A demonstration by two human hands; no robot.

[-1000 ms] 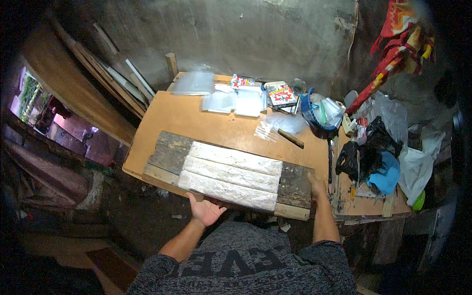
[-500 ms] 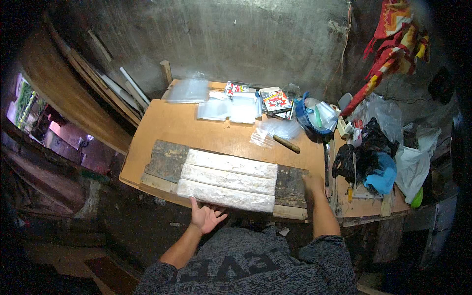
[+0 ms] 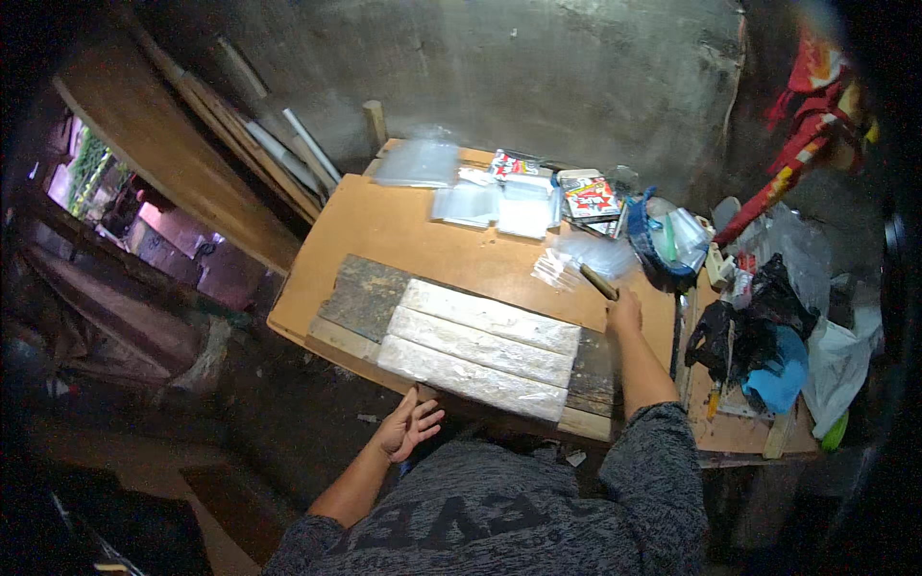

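while the right hand [image 3: 625, 312] lies at the 3 o'clock edge of the tabletop [image 3: 403, 235], its fingers are curled around the near end of a dark knife handle [image 3: 599, 283] – the blade itself cannot be made out. left hand [image 3: 408, 425]: at 6 o'clock, just below the tabletop's near edge, palm up, fingers spread and holding nothing. between the two hands, a weathered wooden board [image 3: 365, 298] lies across the near part of the tabletop, carrying three pale long slabs [image 3: 480, 348] side by side, touching. at 12 o'clock – clear plastic bags [image 3: 499, 202] and small printed packets [image 3: 591, 197]. at 2 o'clock, a blue bowl [image 3: 663, 254] stuffed with plastic. at 3 o'clock, beside the tabletop, a cluttered side shelf [image 3: 740, 432].
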